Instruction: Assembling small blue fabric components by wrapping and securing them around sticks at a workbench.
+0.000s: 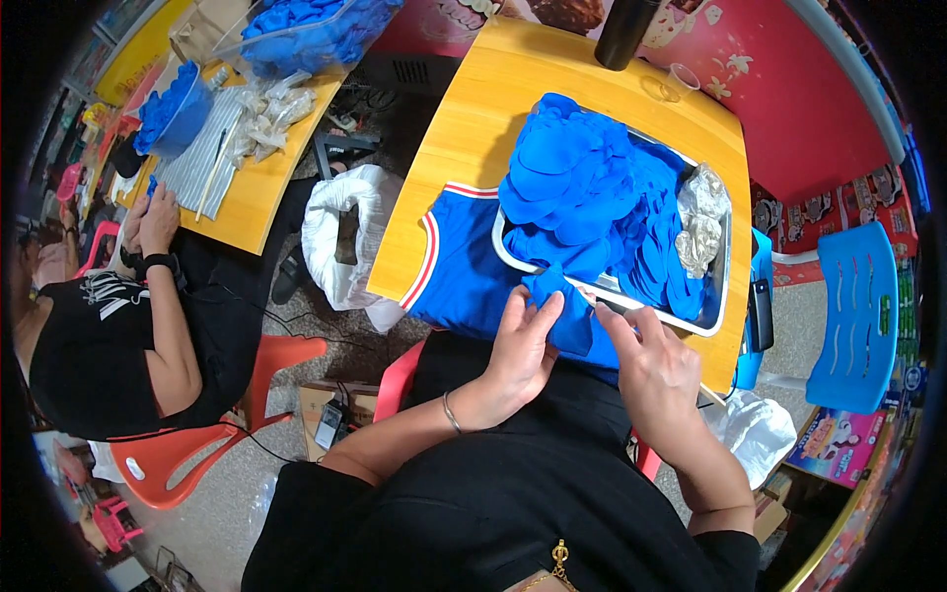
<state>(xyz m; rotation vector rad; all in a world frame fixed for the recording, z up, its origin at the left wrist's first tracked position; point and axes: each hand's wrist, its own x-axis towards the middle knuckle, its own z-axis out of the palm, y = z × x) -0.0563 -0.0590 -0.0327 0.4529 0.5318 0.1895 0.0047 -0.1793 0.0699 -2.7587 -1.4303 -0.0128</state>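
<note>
Between the thumb and fingers of my left hand (525,347) is a blue fabric piece (564,314), folded and hanging down. My right hand (655,363) is closed in a pinch at the right edge of that piece; what its fingertips grip is too small to make out. Just beyond both hands, a metal tray (501,245) holds a heap of rounded blue fabric pieces (572,178). Clear plastic bags of small things (702,219) lie at the tray's right side. Under the tray's near left part, a blue garment with red and white trim (459,259) covers the table edge.
My wooden table (464,118) bears a black bottle (625,35) and a clear cup (681,83). A white sack (340,259) stands left of it, a blue chair (856,316) right. Another person (109,345) works at the left table (258,202), near blue-filled tubs.
</note>
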